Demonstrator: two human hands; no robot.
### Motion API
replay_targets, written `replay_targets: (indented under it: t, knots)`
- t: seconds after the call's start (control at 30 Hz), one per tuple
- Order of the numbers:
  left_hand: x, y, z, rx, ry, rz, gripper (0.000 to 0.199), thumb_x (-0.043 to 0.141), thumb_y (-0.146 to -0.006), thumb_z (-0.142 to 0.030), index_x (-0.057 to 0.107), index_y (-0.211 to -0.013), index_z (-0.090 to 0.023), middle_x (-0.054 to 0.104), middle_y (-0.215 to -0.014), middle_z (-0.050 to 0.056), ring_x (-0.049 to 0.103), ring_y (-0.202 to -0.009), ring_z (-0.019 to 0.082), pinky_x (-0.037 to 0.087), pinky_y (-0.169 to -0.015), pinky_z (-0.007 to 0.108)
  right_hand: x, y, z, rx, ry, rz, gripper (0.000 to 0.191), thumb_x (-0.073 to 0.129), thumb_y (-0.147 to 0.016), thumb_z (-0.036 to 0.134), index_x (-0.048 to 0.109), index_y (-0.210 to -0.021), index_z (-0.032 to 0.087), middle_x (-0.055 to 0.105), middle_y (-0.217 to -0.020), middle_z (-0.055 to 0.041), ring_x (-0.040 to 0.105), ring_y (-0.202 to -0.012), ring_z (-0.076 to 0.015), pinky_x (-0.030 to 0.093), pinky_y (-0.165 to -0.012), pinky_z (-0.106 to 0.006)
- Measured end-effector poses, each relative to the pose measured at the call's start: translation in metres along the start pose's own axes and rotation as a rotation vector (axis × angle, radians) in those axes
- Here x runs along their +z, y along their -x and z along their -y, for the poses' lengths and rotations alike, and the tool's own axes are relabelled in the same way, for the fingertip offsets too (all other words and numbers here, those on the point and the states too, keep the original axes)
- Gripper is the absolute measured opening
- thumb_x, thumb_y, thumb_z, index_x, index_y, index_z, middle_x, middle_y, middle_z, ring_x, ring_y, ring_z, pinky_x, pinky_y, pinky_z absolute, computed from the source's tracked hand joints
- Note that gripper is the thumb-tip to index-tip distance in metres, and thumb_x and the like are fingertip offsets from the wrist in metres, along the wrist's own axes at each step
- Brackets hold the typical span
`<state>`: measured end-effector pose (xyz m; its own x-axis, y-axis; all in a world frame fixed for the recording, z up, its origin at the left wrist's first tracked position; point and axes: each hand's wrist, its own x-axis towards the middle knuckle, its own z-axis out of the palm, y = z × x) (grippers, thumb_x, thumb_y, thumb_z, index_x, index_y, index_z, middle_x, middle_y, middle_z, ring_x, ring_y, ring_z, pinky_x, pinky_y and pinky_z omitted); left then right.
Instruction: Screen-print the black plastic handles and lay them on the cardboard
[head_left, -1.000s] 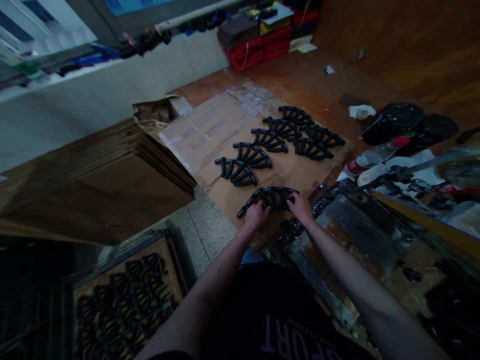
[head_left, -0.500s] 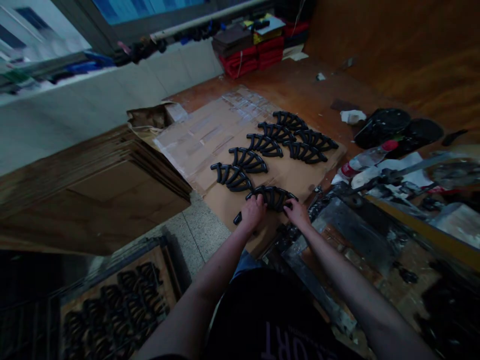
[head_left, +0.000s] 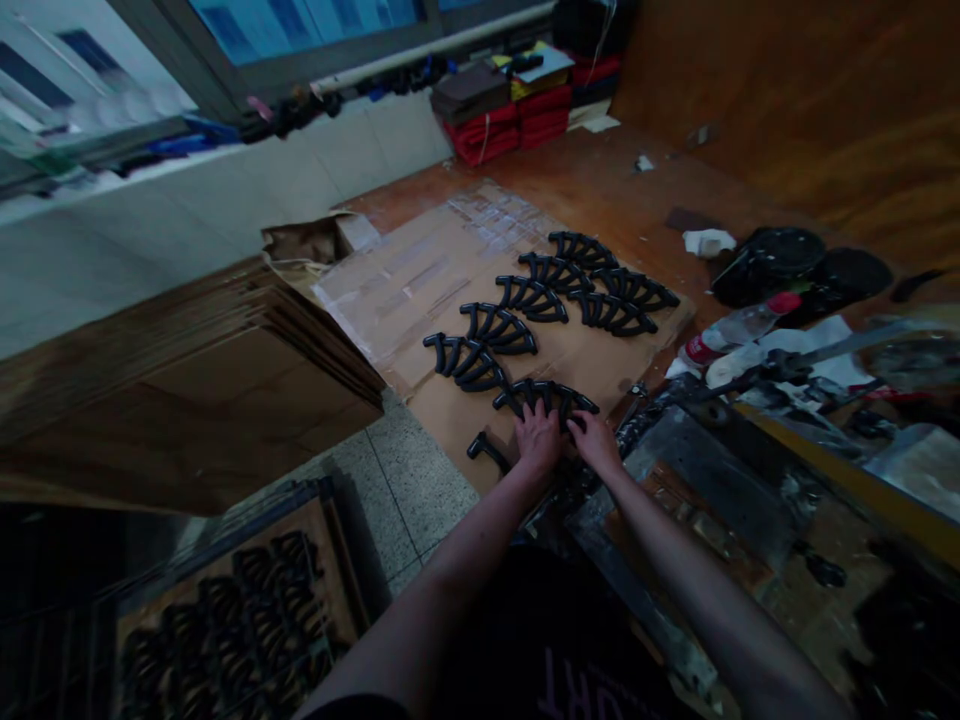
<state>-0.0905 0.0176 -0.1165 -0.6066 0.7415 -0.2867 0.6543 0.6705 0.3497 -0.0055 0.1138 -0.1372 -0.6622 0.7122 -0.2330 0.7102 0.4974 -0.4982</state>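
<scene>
Several groups of curved black parts, such as one black group (head_left: 531, 297), lie in rows on a cardboard sheet (head_left: 405, 285). The nearest black row (head_left: 536, 390) is under my fingers. My left hand (head_left: 538, 438) rests on its lower edge with the fingers spread. At the right end of that row is my right hand (head_left: 594, 440), its thumb and fingers pinched close around the end part. A single black part (head_left: 489, 452) lies apart, left of my left hand, near the cardboard's edge.
Stacked cardboard (head_left: 300, 365) stands at the left, above a tray of black parts (head_left: 225, 625). On the right are a bottle (head_left: 739, 328), black pots (head_left: 780, 262) and a metal bench (head_left: 720, 480). Folded red cloth (head_left: 517, 125) sits at the back.
My left hand has moved right along the nearest row, and its fingers have spread. The single part at the left is now uncovered. My right hand has barely moved.
</scene>
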Motion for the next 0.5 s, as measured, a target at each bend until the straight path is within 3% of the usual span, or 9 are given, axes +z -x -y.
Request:
replay_targets:
  t: [0.13,0.27,0.37,0.5]
  knots:
    - [-0.007,0.000,0.000,0.072,-0.020,-0.109,0.048,0.060,-0.084,-0.045,0.058,-0.128,-0.024,0.041,-0.149,0.012,0.033,-0.135,0.038,0.034,-0.105,0.057,-0.006,0.006,-0.002,-0.052,-0.100,-0.082,0.035,0.049,-0.093,0.031,0.064,-0.119,0.014,0.067,-0.114,-0.0141,0.062,-0.107,-0.0258,0.048,-0.095,-0.040]
    - [-0.025,-0.032,-0.009,0.262,-0.062,-0.201,0.044,0.061,-0.084,-0.042,0.060,-0.125,-0.026,0.040,-0.149,0.008,0.033,-0.134,0.035,0.035,-0.104,0.053,-0.021,0.000,-0.003,-0.069,-0.175,-0.217,0.042,0.050,-0.091,0.033,0.060,-0.127,0.014,0.065,-0.114,-0.0153,0.062,-0.106,-0.0271,0.049,-0.095,-0.043]
    - [-0.037,-0.076,-0.023,0.362,-0.087,-0.146,0.042,0.060,-0.084,-0.046,0.063,-0.121,-0.026,0.047,-0.143,0.008,0.038,-0.129,0.034,0.037,-0.102,0.051,-0.033,-0.008,-0.004,-0.055,-0.233,-0.259,0.047,0.051,-0.089,0.033,0.057,-0.131,0.013,0.064,-0.117,-0.0166,0.061,-0.109,-0.0277,0.047,-0.097,-0.044]
    - [-0.041,-0.129,-0.038,0.379,-0.134,-0.015,0.043,0.062,-0.082,-0.047,0.065,-0.118,-0.024,0.052,-0.136,0.011,0.041,-0.127,0.034,0.036,-0.102,0.052,-0.037,-0.007,-0.007,-0.071,-0.298,-0.257,0.045,0.052,-0.089,0.031,0.057,-0.131,0.015,0.061,-0.124,-0.0156,0.059,-0.114,-0.0262,0.046,-0.101,-0.043]
